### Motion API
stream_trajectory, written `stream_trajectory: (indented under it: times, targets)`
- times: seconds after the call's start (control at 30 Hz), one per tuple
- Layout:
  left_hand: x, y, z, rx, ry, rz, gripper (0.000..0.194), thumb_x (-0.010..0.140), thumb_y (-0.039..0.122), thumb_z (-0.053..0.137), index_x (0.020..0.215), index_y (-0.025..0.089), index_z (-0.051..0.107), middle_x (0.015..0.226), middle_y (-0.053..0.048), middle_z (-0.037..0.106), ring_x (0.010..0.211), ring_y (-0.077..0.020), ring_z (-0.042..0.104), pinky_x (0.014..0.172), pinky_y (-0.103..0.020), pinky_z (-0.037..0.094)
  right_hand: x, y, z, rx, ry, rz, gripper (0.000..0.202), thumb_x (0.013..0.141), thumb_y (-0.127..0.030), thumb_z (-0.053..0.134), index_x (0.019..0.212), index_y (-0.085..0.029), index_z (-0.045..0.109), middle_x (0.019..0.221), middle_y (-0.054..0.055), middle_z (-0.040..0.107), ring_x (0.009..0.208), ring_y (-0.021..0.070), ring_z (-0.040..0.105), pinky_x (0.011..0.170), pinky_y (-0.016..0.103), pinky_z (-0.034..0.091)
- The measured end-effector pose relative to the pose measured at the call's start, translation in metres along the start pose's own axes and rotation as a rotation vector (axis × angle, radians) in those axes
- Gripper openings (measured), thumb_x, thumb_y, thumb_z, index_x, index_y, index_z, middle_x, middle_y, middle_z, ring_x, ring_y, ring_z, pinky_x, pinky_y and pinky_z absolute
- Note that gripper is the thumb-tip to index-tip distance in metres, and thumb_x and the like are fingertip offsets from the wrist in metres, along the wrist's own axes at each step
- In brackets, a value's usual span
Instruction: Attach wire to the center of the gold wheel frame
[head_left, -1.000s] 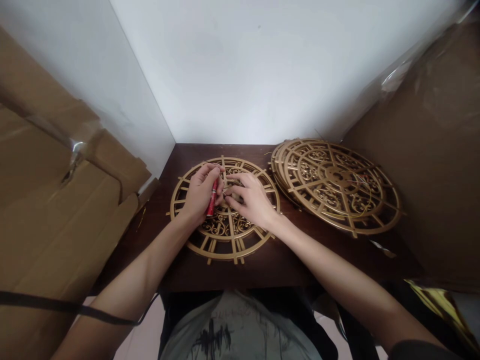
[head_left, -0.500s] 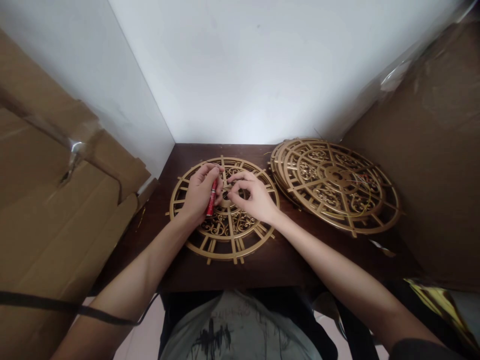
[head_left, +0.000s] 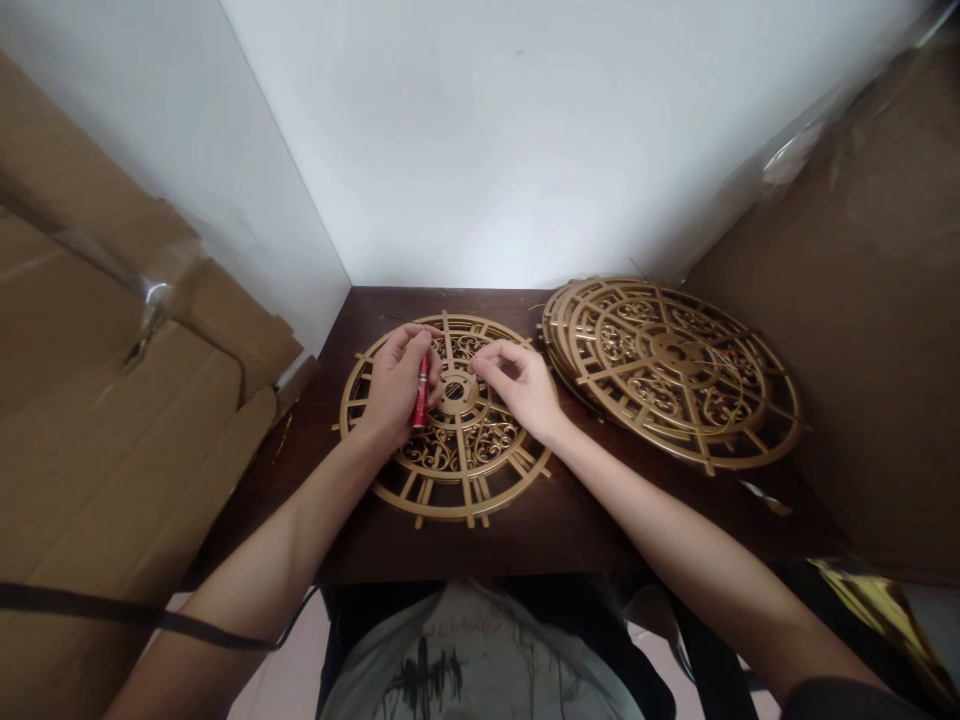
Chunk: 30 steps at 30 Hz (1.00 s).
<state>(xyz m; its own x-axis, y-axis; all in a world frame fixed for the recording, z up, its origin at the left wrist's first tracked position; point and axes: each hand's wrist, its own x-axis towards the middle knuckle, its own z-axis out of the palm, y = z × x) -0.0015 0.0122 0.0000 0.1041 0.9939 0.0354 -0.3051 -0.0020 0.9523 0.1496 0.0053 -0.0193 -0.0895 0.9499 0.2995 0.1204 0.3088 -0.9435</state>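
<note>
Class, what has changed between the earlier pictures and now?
The right hand moved right and slightly farther from the person, baring the centre of the disc. Whether it holds anything is unclear. The left hand still holds the red tube; disc and stack stayed put.

Pale wall (head_left: 517, 150) behind a dark brown table (head_left: 570, 535)

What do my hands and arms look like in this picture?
Your left hand and right hand are ungloved. The left forearm, crossed by a dark cord, shows no sleeve; the right arm is bare up to a dark sleeve at the picture's bottom edge.
</note>
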Motion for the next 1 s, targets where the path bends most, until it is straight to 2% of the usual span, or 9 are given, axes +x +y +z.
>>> stream_trajectory:
  times: [0.23,0.4,0.6,0.8,1.0]
  targets:
    - [0.0015,0.0019,-0.0007,-0.018,0.131,0.040,0.009,0.084,0.025,0.050,0.090,0.018,0.048,0.053,0.006,0.047,0.037,-0.0054,0.037,0.032,-0.016,0.029,-0.0004,-0.0006,0.0002,-0.010,0.006,0.000,0.014,0.080,-0.029,0.060,0.073,-0.016,0.061,0.066,-0.001,0.060,0.059,0.0101,0.051,0.057,0.024,0.040]
    - [0.0016,0.0029,0.0003,-0.026,0.230,0.057,0.023,0.083,0.022,0.053,0.101,0.022,0.039,0.065,0.005,0.059,0.036,-0.0046,0.038,0.033,-0.016,0.031,-0.0005,-0.0004,0.0004,-0.021,0.002,-0.004,0.014,0.080,-0.029,0.060,0.074,-0.016,0.062,0.066,0.000,0.061,0.057,0.0099,0.051,0.055,0.023,0.040]
    - [0.0051,-0.0023,-0.0024,-0.003,0.276,0.103,0.025,0.084,0.026,0.054,0.094,0.022,0.031,0.070,0.004,0.065,0.033,-0.0045,0.038,0.032,-0.017,0.031,-0.0012,-0.0006,0.0006,-0.020,-0.015,-0.011,0.015,0.081,-0.030,0.058,0.075,-0.017,0.061,0.063,-0.001,0.061,0.055,0.0097,0.051,0.053,0.022,0.040]
    - [0.0028,0.0015,0.0014,-0.025,0.250,0.080,0.025,0.084,0.027,0.054,0.084,0.021,0.030,0.067,0.003,0.065,0.031,-0.0041,0.036,0.032,-0.017,0.029,-0.0018,-0.0019,0.0009,-0.019,-0.017,-0.005,0.014,0.081,-0.030,0.059,0.075,-0.017,0.061,0.062,-0.001,0.061,0.054,0.0096,0.051,0.052,0.022,0.039]
    - [0.0010,0.0027,0.0010,0.027,0.110,-0.010,0.030,0.079,0.032,0.060,0.080,0.020,0.033,0.067,0.001,0.065,0.033,-0.0035,0.036,0.031,-0.016,0.029,-0.0017,-0.0014,0.0011,0.020,-0.019,-0.008,0.015,0.081,-0.031,0.058,0.077,-0.017,0.061,0.062,-0.002,0.061,0.053,0.0096,0.051,0.053,0.023,0.040]
